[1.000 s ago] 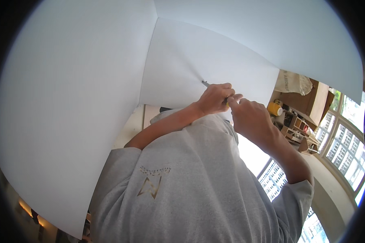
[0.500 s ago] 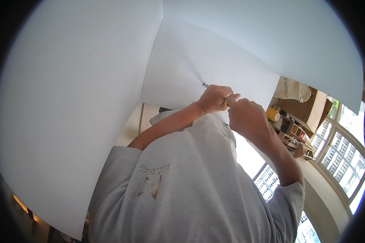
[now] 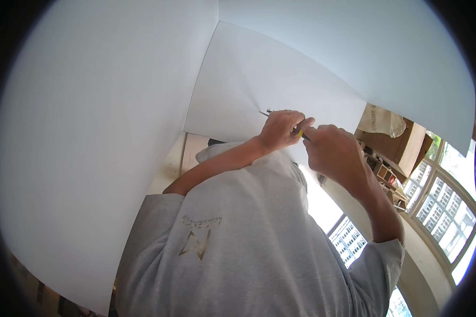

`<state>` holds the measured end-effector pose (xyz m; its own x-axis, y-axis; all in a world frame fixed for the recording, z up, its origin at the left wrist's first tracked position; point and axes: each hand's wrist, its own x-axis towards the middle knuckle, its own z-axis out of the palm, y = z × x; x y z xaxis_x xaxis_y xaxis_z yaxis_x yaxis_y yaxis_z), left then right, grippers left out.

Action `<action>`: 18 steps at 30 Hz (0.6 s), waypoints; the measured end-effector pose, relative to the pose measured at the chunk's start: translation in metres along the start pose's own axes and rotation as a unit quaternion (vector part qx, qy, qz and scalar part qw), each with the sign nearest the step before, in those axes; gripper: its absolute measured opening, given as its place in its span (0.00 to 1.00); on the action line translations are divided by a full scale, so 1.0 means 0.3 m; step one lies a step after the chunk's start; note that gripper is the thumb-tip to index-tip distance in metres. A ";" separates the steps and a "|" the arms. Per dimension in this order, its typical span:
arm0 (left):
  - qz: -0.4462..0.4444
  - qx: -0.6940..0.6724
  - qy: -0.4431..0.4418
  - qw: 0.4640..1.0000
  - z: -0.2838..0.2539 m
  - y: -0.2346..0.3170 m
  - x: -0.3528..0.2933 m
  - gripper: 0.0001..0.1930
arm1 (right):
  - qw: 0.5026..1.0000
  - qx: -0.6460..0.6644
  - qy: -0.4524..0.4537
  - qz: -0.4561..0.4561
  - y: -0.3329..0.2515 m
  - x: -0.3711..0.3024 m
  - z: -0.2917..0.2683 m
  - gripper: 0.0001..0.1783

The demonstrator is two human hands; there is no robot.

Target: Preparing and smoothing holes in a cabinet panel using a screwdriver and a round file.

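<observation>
Both my hands meet in front of a white panel (image 3: 238,79). My right hand (image 3: 333,150) is closed round a tool with a black-and-yellow handle (image 3: 302,134), which looks like a screwdriver. My left hand (image 3: 282,130) is curled around the front of the same tool, just ahead of the handle. Past its fingers pokes a thin metal shaft tip (image 3: 263,113). A small metal fitting (image 3: 269,110) shows beside that tip, close to the panel. Whether the tip touches the panel, I cannot tell; the fingers hide most of the shaft.
A tall white side panel (image 3: 90,132) rises on my left, and another white panel (image 3: 354,42) spans the upper right. Beyond it, on the right, are a cardboard box (image 3: 402,142), a pale cloth bag (image 3: 381,120) and a window (image 3: 444,211).
My right hand has shifted slightly right, and the handle with it. More of the shaft tip shows past my left hand, which has barely moved. The view has shifted a little.
</observation>
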<state>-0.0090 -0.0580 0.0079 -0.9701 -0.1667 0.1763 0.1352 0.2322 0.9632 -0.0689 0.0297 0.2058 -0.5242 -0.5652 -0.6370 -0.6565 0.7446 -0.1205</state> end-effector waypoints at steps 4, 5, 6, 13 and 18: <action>0.023 -0.039 -0.049 0.998 -0.011 0.030 0.007 0.20 | 1.000 0.000 0.015 0.006 -0.028 -0.053 -0.020 0.10; 0.026 -0.064 -0.068 0.995 -0.010 0.041 0.009 0.19 | 1.000 -0.004 0.010 0.021 -0.031 -0.061 -0.023 0.11; 0.029 -0.063 -0.071 0.995 -0.002 0.027 0.015 0.19 | 1.000 -0.002 0.013 0.024 -0.033 -0.055 -0.018 0.11; 0.031 -0.070 -0.069 0.995 0.010 -0.025 0.009 0.23 | 0.999 -0.029 -0.033 0.008 -0.058 -0.019 0.004 0.08; 0.023 -0.053 -0.054 0.997 0.000 -0.027 -0.001 0.23 | 0.999 -0.003 -0.041 -0.005 -0.083 -0.001 -0.020 0.04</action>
<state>-0.0099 -0.0598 -0.0001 -0.9776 -0.0522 0.2037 0.1953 0.1336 0.9716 -0.0558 0.0092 0.2136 -0.4710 -0.5423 -0.6958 -0.6651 0.7365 -0.1238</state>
